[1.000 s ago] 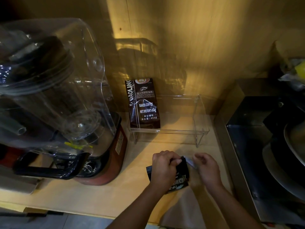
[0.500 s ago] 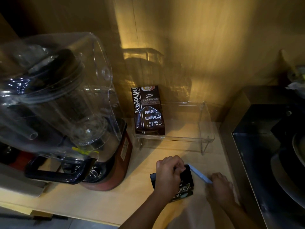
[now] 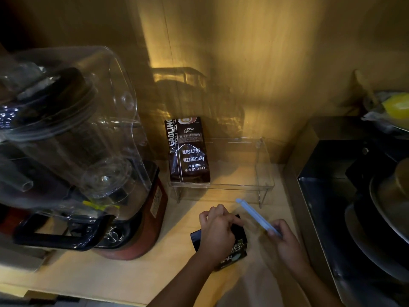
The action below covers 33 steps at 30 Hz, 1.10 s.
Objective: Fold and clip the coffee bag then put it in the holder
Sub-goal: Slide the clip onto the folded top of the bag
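Head view: we see the left hand (image 3: 218,233) pressing a dark coffee bag (image 3: 234,251) flat on the tabletop (image 3: 137,278), its grip clamped on the bag's top. The right hand (image 3: 285,238), just beside, pinches a pale blue clip (image 3: 254,216). Behind, the clear holder (image 3: 263,173) carries a second coffee bag (image 3: 189,151).

A clear-jarred blender (image 3: 88,173) stands left; dark pans (image 3: 376,213) sit right.
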Motion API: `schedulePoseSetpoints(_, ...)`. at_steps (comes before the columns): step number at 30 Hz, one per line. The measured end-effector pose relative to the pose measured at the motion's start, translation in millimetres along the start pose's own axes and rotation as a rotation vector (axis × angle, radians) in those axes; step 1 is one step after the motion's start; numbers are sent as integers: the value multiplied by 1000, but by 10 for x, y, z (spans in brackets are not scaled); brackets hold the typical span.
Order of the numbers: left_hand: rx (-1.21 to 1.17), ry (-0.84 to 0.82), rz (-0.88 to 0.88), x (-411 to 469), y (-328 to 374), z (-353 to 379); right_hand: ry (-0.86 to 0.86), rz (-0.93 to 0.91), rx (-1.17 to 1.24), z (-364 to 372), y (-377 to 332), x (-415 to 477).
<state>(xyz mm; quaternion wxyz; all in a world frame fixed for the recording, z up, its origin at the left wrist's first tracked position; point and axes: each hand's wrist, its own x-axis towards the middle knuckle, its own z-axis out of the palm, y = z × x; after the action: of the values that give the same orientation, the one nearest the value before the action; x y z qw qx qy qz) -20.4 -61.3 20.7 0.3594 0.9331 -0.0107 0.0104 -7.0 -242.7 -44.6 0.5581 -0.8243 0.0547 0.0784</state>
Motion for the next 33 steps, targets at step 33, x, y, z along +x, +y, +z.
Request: schedulePoseSetpoints(33,-319,-49,-219,202,-11,-30,69,-714,-559,-67,-370,-41)
